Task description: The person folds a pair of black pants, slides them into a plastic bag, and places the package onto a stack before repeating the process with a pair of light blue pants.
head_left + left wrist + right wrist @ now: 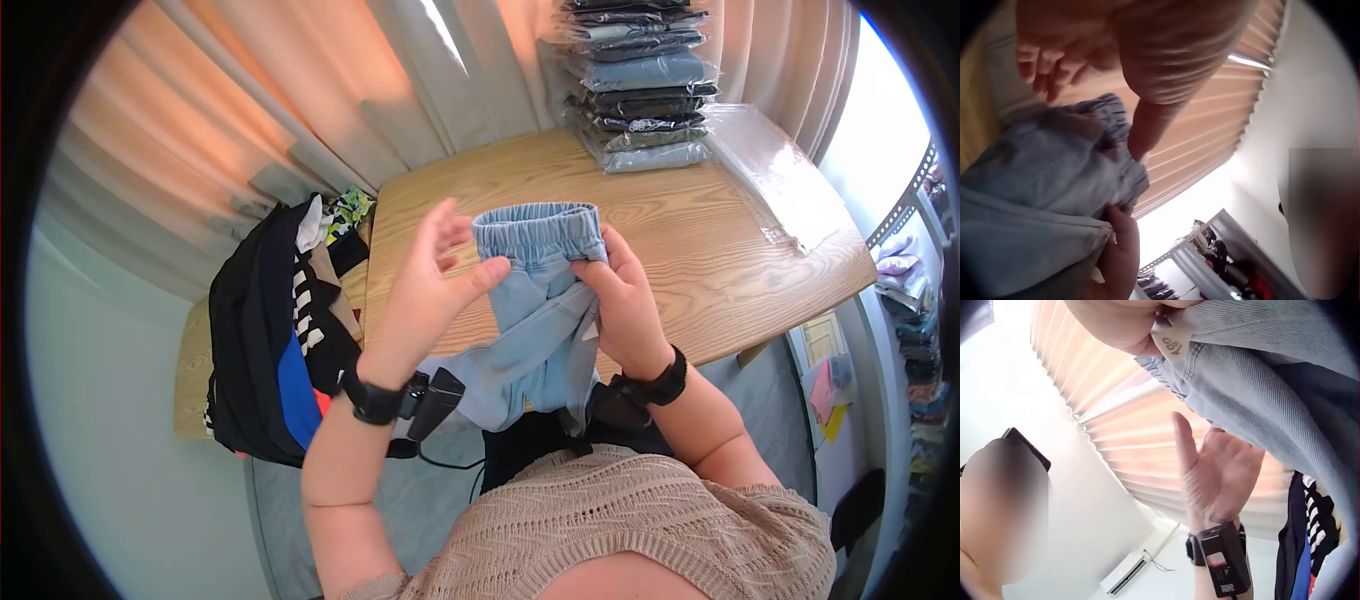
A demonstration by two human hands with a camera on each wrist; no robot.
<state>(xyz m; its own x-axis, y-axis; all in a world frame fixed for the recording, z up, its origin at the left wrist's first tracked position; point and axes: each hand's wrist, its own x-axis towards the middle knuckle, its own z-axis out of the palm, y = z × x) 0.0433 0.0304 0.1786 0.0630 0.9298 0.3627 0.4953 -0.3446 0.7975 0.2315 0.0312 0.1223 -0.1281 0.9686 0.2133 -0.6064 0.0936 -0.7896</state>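
Light blue denim trousers (pixel 545 325) with a gathered elastic waistband (pixel 535 235) are held up in front of my body, the legs hanging folded over below. My right hand (pixel 625 295) pinches them at the right side just under the waistband, thumb in front. My left hand (pixel 430 280) is raised at the waistband's left side, fingers spread and thumb extended toward the cloth. In the right wrist view that left hand (pixel 1222 472) shows its open palm beside the denim. A small white tag (pixel 1172 342) with dark printed digits sits by my right fingers.
A tall stack of bagged folded garments (pixel 645 75) stands at the back of the wooden table (pixel 700 290). Clear plastic bags (pixel 775 170) lie to its right. Dark clothes (pixel 250 320) are heaped at the left. Shelves with packed items (pixel 915 340) stand far right.
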